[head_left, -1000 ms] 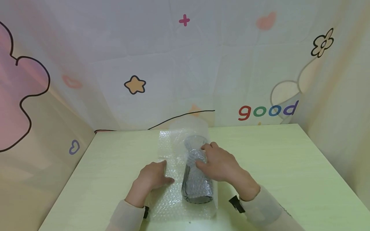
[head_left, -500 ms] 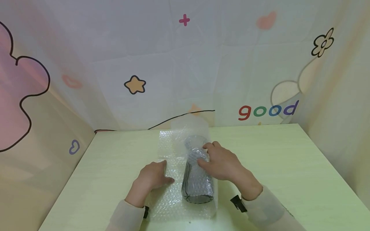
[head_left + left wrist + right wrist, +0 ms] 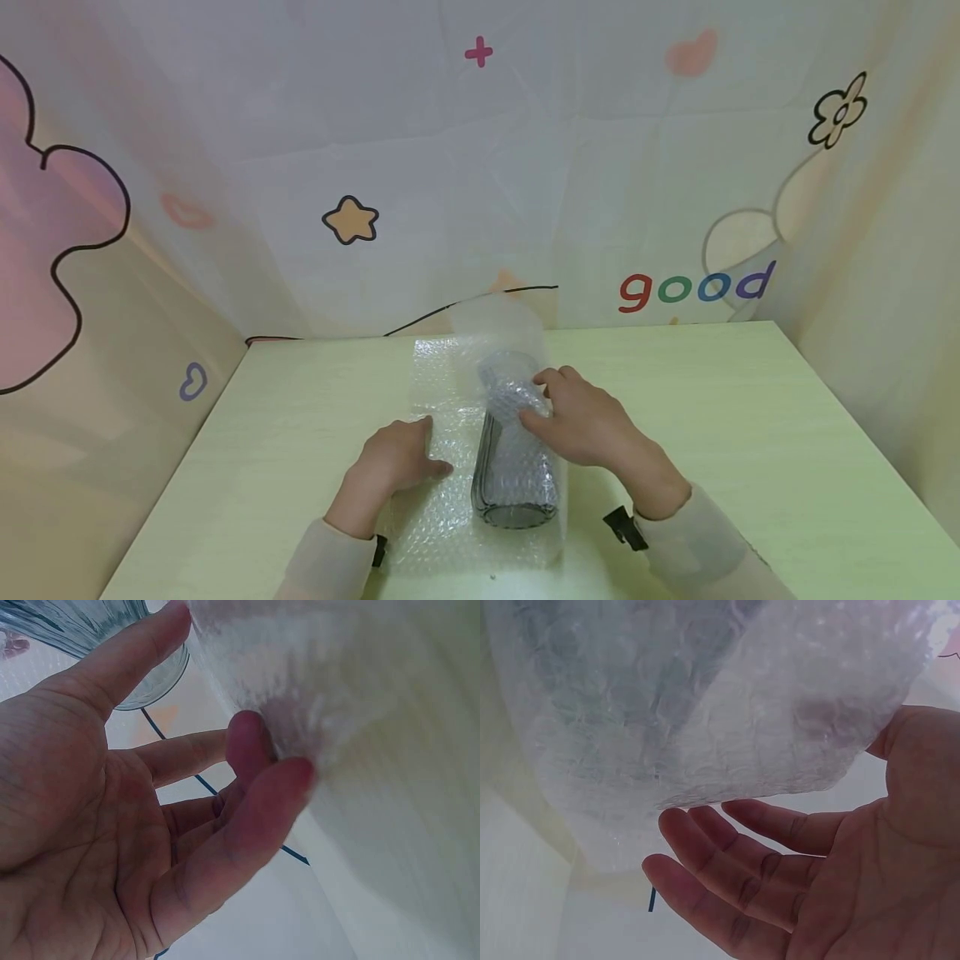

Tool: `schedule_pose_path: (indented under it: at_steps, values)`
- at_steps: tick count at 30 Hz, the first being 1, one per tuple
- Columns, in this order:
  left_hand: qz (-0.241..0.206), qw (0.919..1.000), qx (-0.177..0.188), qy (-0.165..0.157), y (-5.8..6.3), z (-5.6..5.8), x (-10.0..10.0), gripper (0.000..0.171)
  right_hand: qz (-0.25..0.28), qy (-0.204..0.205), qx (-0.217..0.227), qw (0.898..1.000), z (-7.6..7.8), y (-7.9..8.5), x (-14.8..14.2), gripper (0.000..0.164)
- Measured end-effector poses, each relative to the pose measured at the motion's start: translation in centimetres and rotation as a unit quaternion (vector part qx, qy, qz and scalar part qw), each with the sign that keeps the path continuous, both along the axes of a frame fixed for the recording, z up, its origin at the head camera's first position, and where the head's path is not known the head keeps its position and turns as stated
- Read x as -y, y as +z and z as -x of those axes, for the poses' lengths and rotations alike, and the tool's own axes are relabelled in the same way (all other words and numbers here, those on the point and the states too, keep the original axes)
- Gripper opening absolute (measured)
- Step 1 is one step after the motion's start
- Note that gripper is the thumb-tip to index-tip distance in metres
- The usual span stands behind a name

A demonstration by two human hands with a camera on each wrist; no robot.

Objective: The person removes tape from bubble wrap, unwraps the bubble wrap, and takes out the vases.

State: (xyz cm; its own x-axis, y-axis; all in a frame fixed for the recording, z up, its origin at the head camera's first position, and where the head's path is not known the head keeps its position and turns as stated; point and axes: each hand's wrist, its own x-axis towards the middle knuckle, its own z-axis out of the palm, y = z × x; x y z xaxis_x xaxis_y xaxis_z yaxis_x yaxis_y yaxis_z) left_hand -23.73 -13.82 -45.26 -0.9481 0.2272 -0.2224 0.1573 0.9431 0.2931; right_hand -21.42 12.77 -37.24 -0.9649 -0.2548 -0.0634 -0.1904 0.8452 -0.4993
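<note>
A grey glass vase (image 3: 487, 471) lies on its side on a sheet of bubble wrap (image 3: 442, 508), its base toward me. A flap of the wrap covers most of the vase and leaves a strip of bare glass on the left. My right hand (image 3: 588, 421) holds this flap near the vase's neck; in the right wrist view the thumb tip is hidden behind the bubble wrap (image 3: 750, 712). Left of the vase, my left hand (image 3: 393, 457) rests its fingertips and thumb on the sheet. Clear glass (image 3: 161, 679) shows beyond that thumb in the left wrist view.
Under everything is a pale wood-grain table (image 3: 697, 417). A printed curtain (image 3: 420, 150) hangs behind it and along both sides. The far end of the bubble wrap rises against the curtain at the table's back edge.
My right hand has shifted slightly right with the flap, and a wider strip of bare glass shows on the vase's left. The left hand has stayed in place.
</note>
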Motion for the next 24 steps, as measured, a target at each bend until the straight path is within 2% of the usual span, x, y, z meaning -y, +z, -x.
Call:
schedule_pose_path:
  at_steps: [24]
  values:
    - [0.0, 1.0, 0.005, 0.0, 0.1, -0.1, -0.1, 0.087, 0.017, -0.007, 0.006, 1.0, -0.1, -0.4, -1.1, 0.053]
